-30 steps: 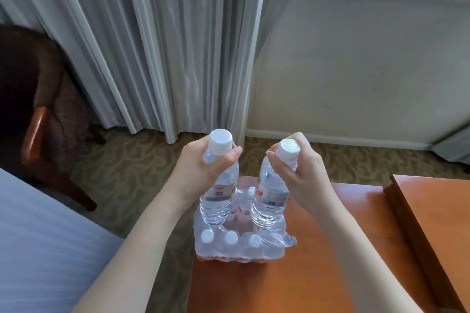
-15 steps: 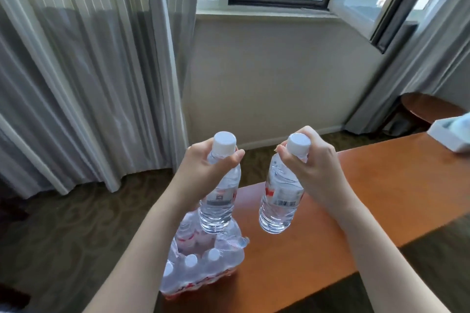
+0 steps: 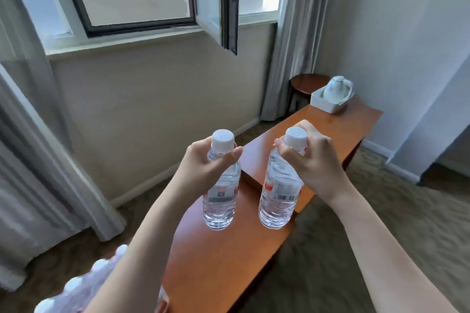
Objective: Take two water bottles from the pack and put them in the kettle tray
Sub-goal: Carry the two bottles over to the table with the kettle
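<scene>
Above the long wooden table [image 3: 218, 262], two clear water bottles hang upright in the air, one in each hand. The left hand [image 3: 203, 168] has its fingers curled tight around the neck of the left bottle [image 3: 220, 193], just under the white cap; the thumb lies across the front and the other fingers are hidden behind the plastic. The right hand [image 3: 312, 160] is wrapped the same way around the shoulder of the right bottle [image 3: 279, 195], its knuckles covering much of the neck so only the top of the cap shows. Both bottles are held side by side, apart from each other, their bases clear of the tabletop. Each has a label with red and white printing and the right one a barcode, but the wording is too small to read.

At the bottom left corner, the pack [image 3: 84, 284] of remaining bottles is blurred and cut off by the frame edge; only a few white caps and wrinkled film can be made out, and the left forearm crosses in front of it, so how many bottles it holds cannot be told.

At the far end of the table sits the white kettle tray [image 3: 328, 104], with a white kettle [image 3: 337, 87] standing in it, well apart from the hands. The tray's inside is mostly hidden by its near wall and the kettle. Behind it a round dark side table [image 3: 307, 81] is partly covered by the curtain [image 3: 292, 33].
</scene>
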The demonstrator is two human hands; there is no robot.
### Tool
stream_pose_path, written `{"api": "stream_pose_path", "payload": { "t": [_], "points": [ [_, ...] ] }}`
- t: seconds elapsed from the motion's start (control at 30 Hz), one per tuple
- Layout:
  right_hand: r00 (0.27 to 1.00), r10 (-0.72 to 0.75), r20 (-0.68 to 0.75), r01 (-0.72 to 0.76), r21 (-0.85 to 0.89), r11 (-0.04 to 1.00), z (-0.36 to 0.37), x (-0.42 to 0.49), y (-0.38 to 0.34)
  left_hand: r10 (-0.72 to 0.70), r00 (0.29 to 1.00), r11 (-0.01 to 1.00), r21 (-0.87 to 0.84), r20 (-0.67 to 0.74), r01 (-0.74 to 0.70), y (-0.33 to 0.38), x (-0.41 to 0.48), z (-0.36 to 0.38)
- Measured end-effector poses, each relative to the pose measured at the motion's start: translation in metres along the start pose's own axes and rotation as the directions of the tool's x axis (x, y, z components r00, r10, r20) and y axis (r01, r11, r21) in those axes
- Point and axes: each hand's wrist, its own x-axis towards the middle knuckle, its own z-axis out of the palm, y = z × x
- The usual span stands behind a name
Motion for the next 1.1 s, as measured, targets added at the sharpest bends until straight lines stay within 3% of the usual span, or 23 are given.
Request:
{"api": "stream_pose_path", "payload": {
  "t": [0.3, 0.53, 0.8, 1.1],
  "points": [
    [0.988, 0.054, -0.145, -0.072, -0.12, 0.99, -0.198, -0.027, 0.095, 0.104, 0.978, 0.993, -0.081, 0.183, -0.09, 0.07, 0.046, 0.215],
    [0.936, 0.122, -0.331, -0.199, -0.211, 0.957, -0.321, -0.06, 0.15, 0.215, 0.911, 0.973, -0.155, 0.353, -0.17, 0.108, 0.074, 0.353],
    [0.864, 0.194, -0.465, -0.329, -0.23, 0.916, -0.394, -0.059, 0.214, 0.283, 0.82, 0.958, -0.188, 0.498, -0.216, 0.118, 0.135, 0.466],
    [0.842, 0.198, -0.502, -0.382, -0.296, 0.875, -0.439, 0.044, 0.322, 0.304, 0.768, 0.95, -0.237, 0.564, -0.203, 0.096, 0.282, 0.56]
  ]
}}
